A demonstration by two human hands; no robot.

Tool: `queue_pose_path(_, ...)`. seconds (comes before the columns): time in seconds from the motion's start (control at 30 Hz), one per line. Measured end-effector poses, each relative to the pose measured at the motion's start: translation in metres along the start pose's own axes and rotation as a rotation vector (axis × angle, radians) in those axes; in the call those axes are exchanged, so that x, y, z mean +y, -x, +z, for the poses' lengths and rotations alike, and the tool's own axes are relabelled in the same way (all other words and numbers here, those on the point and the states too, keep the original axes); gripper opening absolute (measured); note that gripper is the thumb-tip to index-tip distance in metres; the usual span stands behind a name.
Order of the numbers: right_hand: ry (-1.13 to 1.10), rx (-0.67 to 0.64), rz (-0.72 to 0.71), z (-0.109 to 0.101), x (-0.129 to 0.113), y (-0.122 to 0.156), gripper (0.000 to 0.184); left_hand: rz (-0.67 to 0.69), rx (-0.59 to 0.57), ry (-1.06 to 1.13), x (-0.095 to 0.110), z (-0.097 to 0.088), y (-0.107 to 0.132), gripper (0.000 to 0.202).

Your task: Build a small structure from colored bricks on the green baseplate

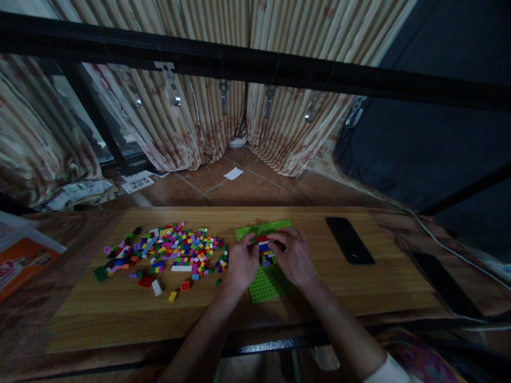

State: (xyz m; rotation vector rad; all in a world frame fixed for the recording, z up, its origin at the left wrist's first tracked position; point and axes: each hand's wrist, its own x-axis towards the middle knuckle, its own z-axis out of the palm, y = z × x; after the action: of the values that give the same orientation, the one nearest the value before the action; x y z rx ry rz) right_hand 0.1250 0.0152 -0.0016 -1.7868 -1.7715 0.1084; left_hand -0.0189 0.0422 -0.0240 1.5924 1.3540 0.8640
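A green studded baseplate (pixel 269 287) lies on the wooden table, with a small stack of toy bricks (pixel 264 248) on it in red, white, blue, yellow and purple. My left hand (pixel 242 261) is at the left side of the stack, fingers bent in against the bricks. On the opposite side, my right hand (pixel 294 256) has its thumb and fingers closed at the stack's right edge. Fingertips hide parts of the stack, so any single brick held there cannot be made out. Left of the baseplate spreads a pile of loose toy bricks (pixel 175 247) in many colours.
A black phone (pixel 349 240) lies right of the baseplate on the table (pixel 131 319). Another dark flat device (pixel 445 284) with a white cable rests past the right edge. An orange-labelled plastic box (pixel 26 258) stands at far left. A black bar with hooks crosses above.
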Motion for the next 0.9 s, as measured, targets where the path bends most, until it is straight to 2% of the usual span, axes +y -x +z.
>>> queue_pose_path(0.23, -0.05, -0.027, 0.113, 0.007, 0.011, -0.003, 0.021, 0.045, -0.019, -0.005, -0.004, 0.003, -0.004, 0.035)
queue_pose_path(0.5, -0.285, -0.092, 0.176, 0.014, 0.015, -0.005, 0.024, -0.041, 0.011, 0.11, -0.005, 0.009, -0.009, 0.024)
queue_pose_path(0.6, -0.414, -0.116, 0.17, 0.016, 0.023, -0.004, 0.034, -0.042, 0.013, 0.092, -0.004, 0.008, -0.006, 0.028)
queue_pose_path(0.77, -0.6, -0.014, 0.333, 0.016, 0.033, 0.016, 0.048, -0.018, 0.003, 0.057, 0.0, 0.003, 0.003, 0.031)
queue_pose_path(0.9, -0.667, -0.015, 0.431, 0.009, 0.027, 0.036, 0.057, 0.015, -0.061, 0.03, 0.003, 0.0, 0.013, 0.034)
